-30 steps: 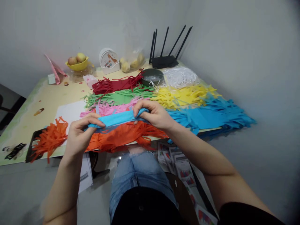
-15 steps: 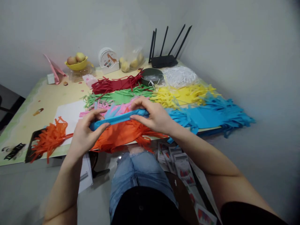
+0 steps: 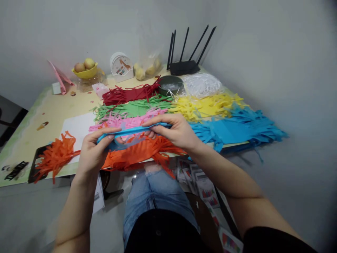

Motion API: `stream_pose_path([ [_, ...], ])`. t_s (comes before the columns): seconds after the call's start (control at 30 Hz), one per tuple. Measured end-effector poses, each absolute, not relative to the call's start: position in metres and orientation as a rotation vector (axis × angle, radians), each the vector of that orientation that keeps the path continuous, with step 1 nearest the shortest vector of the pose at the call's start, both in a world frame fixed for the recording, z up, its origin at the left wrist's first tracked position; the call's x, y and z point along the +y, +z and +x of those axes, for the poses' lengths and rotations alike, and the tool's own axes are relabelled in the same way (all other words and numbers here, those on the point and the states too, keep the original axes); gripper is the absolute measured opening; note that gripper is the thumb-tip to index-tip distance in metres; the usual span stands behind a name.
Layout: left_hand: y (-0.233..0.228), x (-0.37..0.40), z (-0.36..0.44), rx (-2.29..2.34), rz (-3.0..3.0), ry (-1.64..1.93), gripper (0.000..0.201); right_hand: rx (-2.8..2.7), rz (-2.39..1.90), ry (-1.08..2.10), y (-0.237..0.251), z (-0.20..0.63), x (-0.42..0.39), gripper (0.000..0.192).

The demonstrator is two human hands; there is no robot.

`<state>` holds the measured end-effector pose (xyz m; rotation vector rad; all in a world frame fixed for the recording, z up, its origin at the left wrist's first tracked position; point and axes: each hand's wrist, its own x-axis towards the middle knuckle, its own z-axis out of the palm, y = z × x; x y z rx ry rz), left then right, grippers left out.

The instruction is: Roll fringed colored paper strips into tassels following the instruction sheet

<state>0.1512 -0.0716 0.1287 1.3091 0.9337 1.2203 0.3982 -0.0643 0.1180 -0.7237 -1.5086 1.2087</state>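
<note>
The left hand (image 3: 92,154) and right hand (image 3: 176,131) each pinch an end of a rolled blue paper strip (image 3: 131,132), held above the orange fringe (image 3: 142,151) at the table's near edge. Far left, a yellow bowl (image 3: 85,73) holds fruit; right of it, a dark bowl (image 3: 170,85) holds white shreds.

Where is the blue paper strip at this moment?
In the head view, the blue paper strip is held between the left hand and right hand, above the orange paper.

Clock face (image 3: 120,64) print too small
</note>
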Motion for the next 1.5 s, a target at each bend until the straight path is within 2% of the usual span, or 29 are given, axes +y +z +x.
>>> stream_pose_path([
  [0.13, 0.129, -0.072, 0.159, 0.88, 1.237, 1.274, 0.002, -1.414, -0.701, 1.265, 0.115, 0.393, -0.062, 0.01],
  [0.3, 0.127, -0.073, 0.162, 0.856, 1.216, 1.311, 0.005, -1.363, -0.698, 1.302, 0.111, 0.389, -0.06, 0.011],
  [0.4, 0.126, -0.073, 0.157, 0.825, 1.306, 1.271, 0.007, -1.424, -0.661, 1.26, 0.11, 0.391, -0.061, 0.018],
  [0.5, 0.126, -0.074, 0.152, 0.926, 1.563, 1.221, 0.019, -1.638, -0.705, 0.996, 0.113, 0.394, -0.064, 0.023],
  [0.57, 0.127, -0.074, 0.151, 1.058, 1.765, 1.21, 0.026, -1.78, -0.77, 0.736, 0.116, 0.397, -0.066, 0.015],
  [0.63, 0.129, -0.075, 0.15, 1.143, 1.923, 1.203, 0.023, -1.872, -0.827, 0.552, 0.118, 0.399, -0.068, 0.012],
  [0.7, 0.13, -0.075, 0.15, 1.179, 2.035, 1.167, 0.011, -1.919, -0.883, 0.467, 0.12, 0.4, -0.07, 0.021],
  [0.77, 0.131, -0.075, 0.149, 1.222, 2.12, 1.099, 0.017, -1.937, -0.927, 0.438, 0.121, 0.401, -0.07, 0.017],
  [0.83, 0.132, -0.075, 0.149, 1.257, 2.15, 1.071, 0.011, -1.913, -0.948, 0.478, 0.121, 0.401, -0.07, 0.007],
  [0.9, 0.131, -0.075, 0.149, 1.25, 2.071, 1.1, 0.007, -1.838, -0.934, 0.651, 0.121, 0.401, -0.07, 0.006],
  [1.0, 0.128, -0.076, 0.149, 1.186, 1.778, 1.167, 0.011, -1.662, -0.838, 1.036, 0.119, 0.398, -0.069, 0.013],
  [1.1, 0.125, -0.075, 0.151, 1.102, 1.465, 1.191, 0.022, -1.54, -0.749, 1.274, 0.117, 0.398, -0.066, 0.021],
  [1.17, 0.126, -0.074, 0.152, 1.053, 1.313, 1.186, 0.025, -1.486, -0.714, 1.368, 0.117, 0.399, -0.063, 0.023],
  [1.33, 0.13, -0.071, 0.157, 0.976, 1.205, 1.184, 0.014, -1.392, -0.63, 1.553, 0.116, 0.401, -0.055, 0.02],
  [1.5, 0.121, -0.071, 0.152, 0.963, 1.269, 1.176, 0.009, -1.452, -0.592, 1.561, 0.114, 0.403, -0.048, 0.013],
])
